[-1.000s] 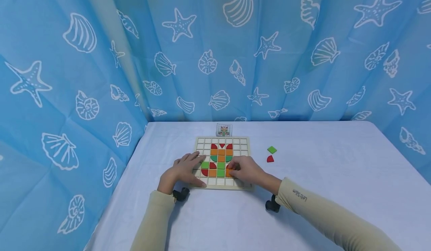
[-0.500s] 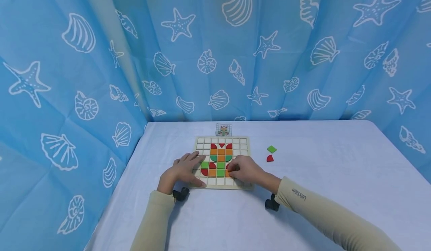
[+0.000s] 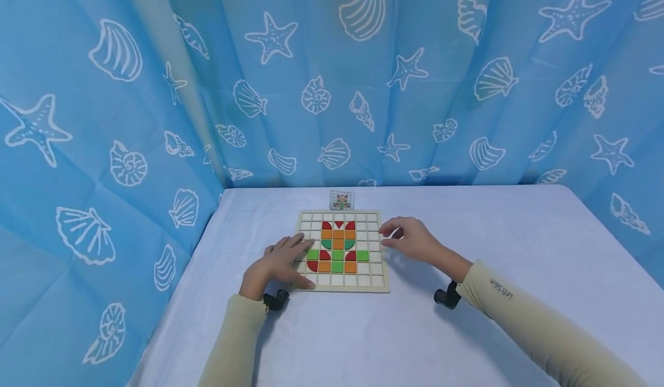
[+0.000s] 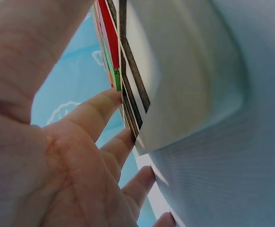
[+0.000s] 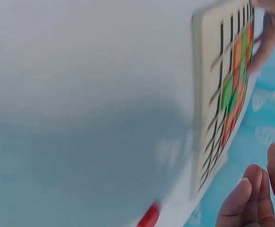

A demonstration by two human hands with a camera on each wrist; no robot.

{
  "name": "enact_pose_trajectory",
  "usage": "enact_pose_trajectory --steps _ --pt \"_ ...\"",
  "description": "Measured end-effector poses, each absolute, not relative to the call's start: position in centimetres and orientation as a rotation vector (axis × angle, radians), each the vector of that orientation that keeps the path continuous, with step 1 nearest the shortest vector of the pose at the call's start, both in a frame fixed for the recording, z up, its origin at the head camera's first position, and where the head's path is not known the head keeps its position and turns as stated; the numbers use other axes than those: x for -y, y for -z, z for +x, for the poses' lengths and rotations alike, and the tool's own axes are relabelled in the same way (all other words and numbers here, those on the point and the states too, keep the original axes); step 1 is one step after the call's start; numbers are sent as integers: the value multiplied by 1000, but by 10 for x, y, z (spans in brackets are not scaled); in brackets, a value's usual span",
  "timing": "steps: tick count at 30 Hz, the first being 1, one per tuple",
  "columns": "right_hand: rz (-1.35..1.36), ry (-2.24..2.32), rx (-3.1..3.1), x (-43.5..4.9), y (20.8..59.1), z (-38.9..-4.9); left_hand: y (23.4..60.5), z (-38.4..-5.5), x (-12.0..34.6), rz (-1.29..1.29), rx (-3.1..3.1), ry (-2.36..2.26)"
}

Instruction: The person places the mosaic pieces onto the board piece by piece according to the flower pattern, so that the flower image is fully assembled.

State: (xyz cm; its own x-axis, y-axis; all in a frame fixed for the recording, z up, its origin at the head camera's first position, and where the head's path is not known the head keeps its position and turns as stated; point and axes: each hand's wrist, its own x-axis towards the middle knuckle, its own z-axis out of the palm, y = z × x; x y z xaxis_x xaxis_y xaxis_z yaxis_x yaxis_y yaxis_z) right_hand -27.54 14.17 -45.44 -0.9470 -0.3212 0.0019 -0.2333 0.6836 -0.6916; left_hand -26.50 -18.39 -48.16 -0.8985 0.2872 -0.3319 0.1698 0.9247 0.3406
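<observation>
My left hand [image 3: 282,263] rests with spread fingers on the left edge of a pale gridded board [image 3: 363,283]. Coloured tiles sit in its cells, among them a green square tile [image 3: 362,256], an orange tile [image 3: 350,267] and a red quarter-round tile [image 3: 312,266]. At the board's right edge my right hand [image 3: 410,240] hovers over the cloth, thumb and index fingertip apart and no tile visible between them. A loose red tile [image 5: 150,215] lies on the cloth in the right wrist view; the hand hides that spot in the head view.
A small pattern card [image 3: 342,200] lies just behind the board. The table has a white cloth [image 3: 493,225], with a blue shell-print curtain [image 3: 321,127] behind and to the left. Black wrist cameras sit by both wrists.
My right hand has left the orange tile and moved right and away from me, off the board, uncovering the green tile there. My left hand stays in place.
</observation>
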Motion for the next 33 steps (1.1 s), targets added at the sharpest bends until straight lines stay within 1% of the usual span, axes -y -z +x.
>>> enact_pose_trajectory --steps 6,15,24,33 --pt "-316 1091 -2814 -180 456 -283 478 -263 183 331 -2698 -439" --pt "-281 1040 -2832 -212 473 -288 478 -263 183 327 -2695 -454" --pt "-264 998 -2769 -218 485 -291 477 -263 182 327 -2694 -453" --pt "-471 820 -2841 -210 492 -288 478 -262 182 327 -2698 -447"
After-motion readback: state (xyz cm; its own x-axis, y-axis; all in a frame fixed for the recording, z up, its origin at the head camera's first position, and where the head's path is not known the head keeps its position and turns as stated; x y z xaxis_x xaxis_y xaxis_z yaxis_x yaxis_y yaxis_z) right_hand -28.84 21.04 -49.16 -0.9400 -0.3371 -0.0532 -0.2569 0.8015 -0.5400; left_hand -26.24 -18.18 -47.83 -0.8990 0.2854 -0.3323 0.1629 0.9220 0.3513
